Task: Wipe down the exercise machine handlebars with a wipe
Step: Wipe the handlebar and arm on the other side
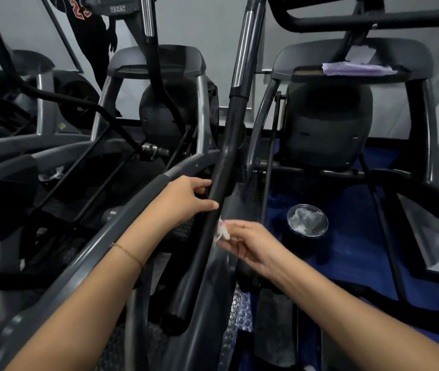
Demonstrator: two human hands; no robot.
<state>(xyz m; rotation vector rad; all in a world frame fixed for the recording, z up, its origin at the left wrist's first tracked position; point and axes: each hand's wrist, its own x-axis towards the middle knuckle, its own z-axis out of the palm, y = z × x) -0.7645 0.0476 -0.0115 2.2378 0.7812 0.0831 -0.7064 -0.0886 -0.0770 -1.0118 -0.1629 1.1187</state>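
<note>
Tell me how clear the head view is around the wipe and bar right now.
Head view: dim, with wide-angle bending at the edges; the wipe in the right hand is smeared by motion blur; the black handlebar under the left hand reads fairly sharp.

Left hand (186, 199) grips handlebar (214, 199); right hand (247, 243) presses wipe (222, 231).
</note>
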